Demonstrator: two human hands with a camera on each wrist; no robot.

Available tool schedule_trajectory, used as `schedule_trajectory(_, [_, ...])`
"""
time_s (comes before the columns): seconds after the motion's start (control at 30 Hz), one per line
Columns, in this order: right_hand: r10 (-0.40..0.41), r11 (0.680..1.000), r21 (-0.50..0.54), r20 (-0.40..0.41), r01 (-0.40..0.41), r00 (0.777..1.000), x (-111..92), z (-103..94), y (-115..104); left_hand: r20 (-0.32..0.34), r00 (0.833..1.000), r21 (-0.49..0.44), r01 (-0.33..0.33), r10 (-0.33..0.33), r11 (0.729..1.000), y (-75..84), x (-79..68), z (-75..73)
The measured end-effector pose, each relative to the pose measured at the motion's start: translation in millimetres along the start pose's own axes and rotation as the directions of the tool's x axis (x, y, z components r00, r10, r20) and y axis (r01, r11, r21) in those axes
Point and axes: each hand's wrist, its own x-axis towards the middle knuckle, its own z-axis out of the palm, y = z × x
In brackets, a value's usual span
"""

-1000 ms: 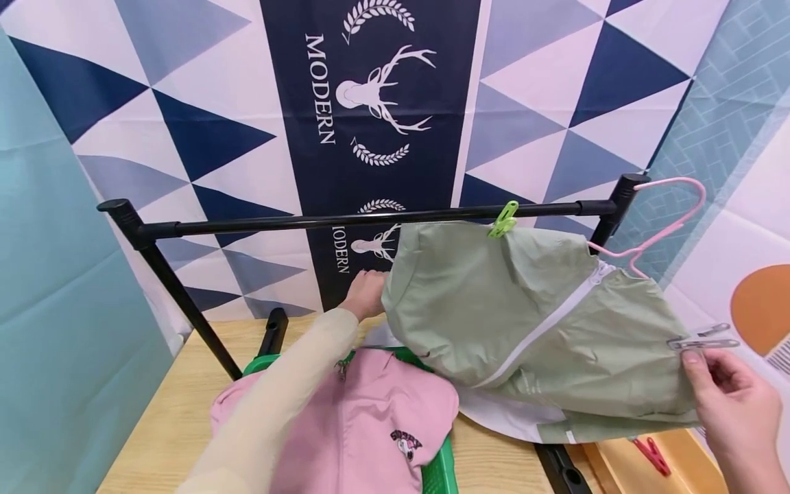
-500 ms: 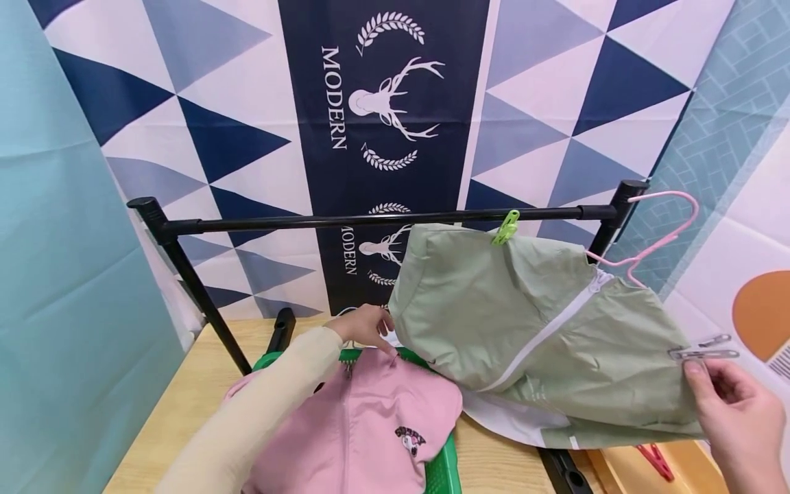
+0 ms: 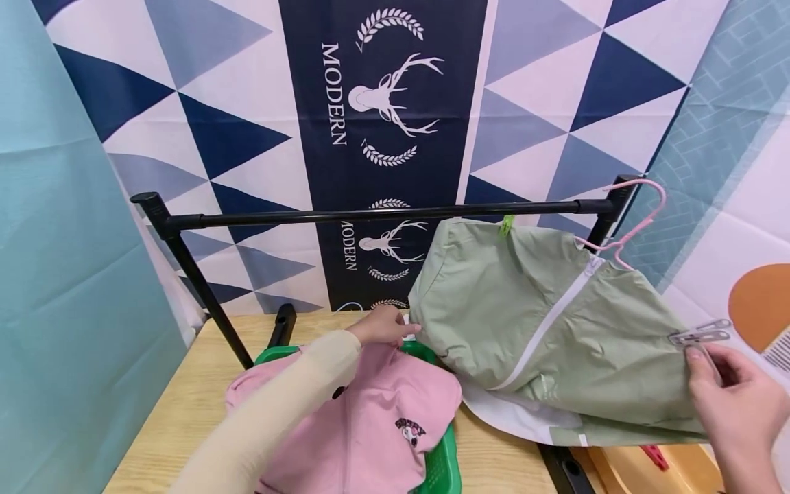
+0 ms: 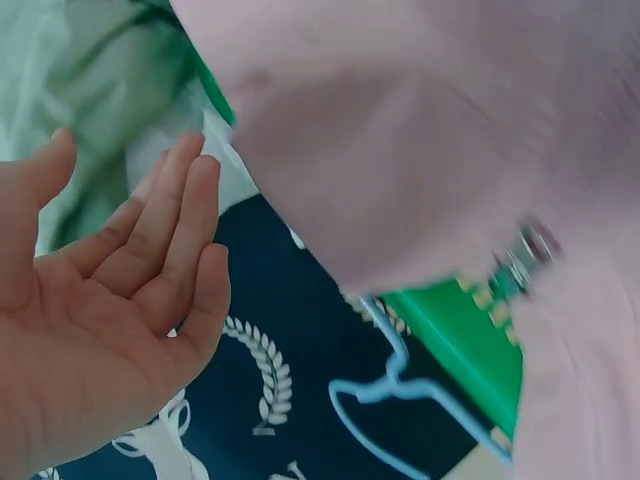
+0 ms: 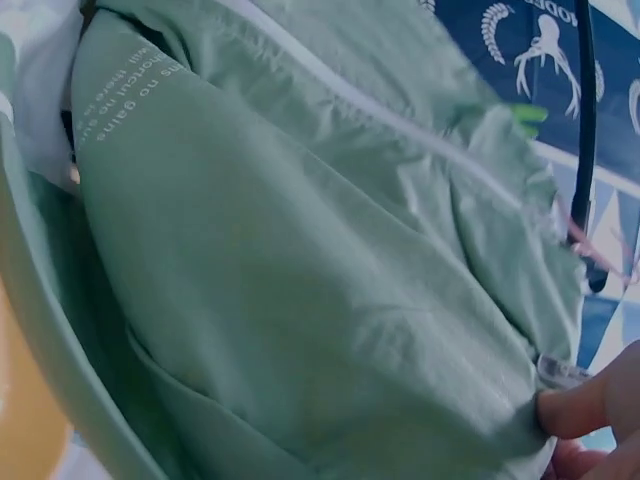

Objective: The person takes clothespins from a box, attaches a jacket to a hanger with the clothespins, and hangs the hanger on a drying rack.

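A sage-green zip jacket (image 3: 487,295) hangs tilted on a pink hanger (image 3: 648,219) at the right of a black rack rail. A green clothespin (image 3: 506,225) sits at its upper edge, by the rail. My right hand (image 3: 740,398) pinches the jacket's right-hand edge, thumb in front, just under a grey clothespin (image 3: 700,334). In the right wrist view, that clear clothespin (image 5: 562,370) lies beside the thumb. My left hand (image 3: 384,325) is by the jacket's left edge, above the pink jacket (image 3: 370,418). The left wrist view shows its fingers (image 4: 190,215) extended, holding nothing.
The pink jacket lies in a green basket (image 3: 446,463) on the wooden table. A yellow tray (image 3: 629,473) with a red clothespin (image 3: 654,456) stands at lower right. Behind the basket is a light-blue hanger (image 4: 390,385). The black rail (image 3: 370,215) crosses the middle.
My left hand let go of the green jacket's left edge, dropped toward the pink jacket, then moved right again. The green jacket and pink hanger shifted slightly; my right hand kept its hold.
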Motion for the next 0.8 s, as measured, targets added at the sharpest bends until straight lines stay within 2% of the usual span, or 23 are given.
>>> schedule_trajectory(0.07, [-0.06, 0.998, -0.018, -0.046, 0.059, 0.997, 0, 3.1, -6, -0.013, 1.0, -0.027, -0.005, 0.005, 1.0, 4.8, 3.7, 3.2])
schedule_trajectory(0.17, [-0.156, 0.987, -0.059, -0.104, 0.15, 0.982, -2, 8.0, -15, -0.033, 0.999, -0.02, -0.042, 0.041, 0.999, 11.3, 10.8, 9.9])
schedule_trajectory(0.3, [-0.236, 0.97, -0.093, -0.15, 0.224, 0.96, -6, 12.2, -25, -0.033, 0.997, -0.023, -0.065, 0.064, 0.998, 20.9, 18.9, 19.8])
schedule_trajectory(0.43, [-0.285, 0.957, -0.099, -0.177, 0.271, 0.942, -10, 13.6, -29, 0.008, 0.999, -0.103, -0.036, 0.038, 0.994, 30.2, 26.1, 31.2])
schedule_trajectory(0.53, [-0.314, 0.948, -0.11, -0.185, 0.298, 0.931, -11, 13.8, -30, 0.057, 0.998, -0.115, -0.005, 0.011, 0.993, 34.6, 31.4, 39.9])
schedule_trajectory(0.67, [-0.329, 0.942, -0.129, -0.151, 0.311, 0.932, -13, 13.9, -27, 0.115, 0.993, -0.014, 0.038, -0.036, 0.999, 36.3, 34.7, 46.0])
schedule_trajectory(0.73, [-0.327, 0.939, -0.153, -0.119, 0.308, 0.938, -14, 13.6, -25, 0.13, 0.989, 0.041, 0.061, -0.066, 0.997, 35.9, 33.7, 46.2])
schedule_trajectory(0.8, [-0.315, 0.937, -0.19, -0.089, 0.294, 0.945, -16, 12.4, -22, 0.128, 0.989, 0.091, 0.056, -0.067, 0.994, 34.1, 31.5, 45.4])
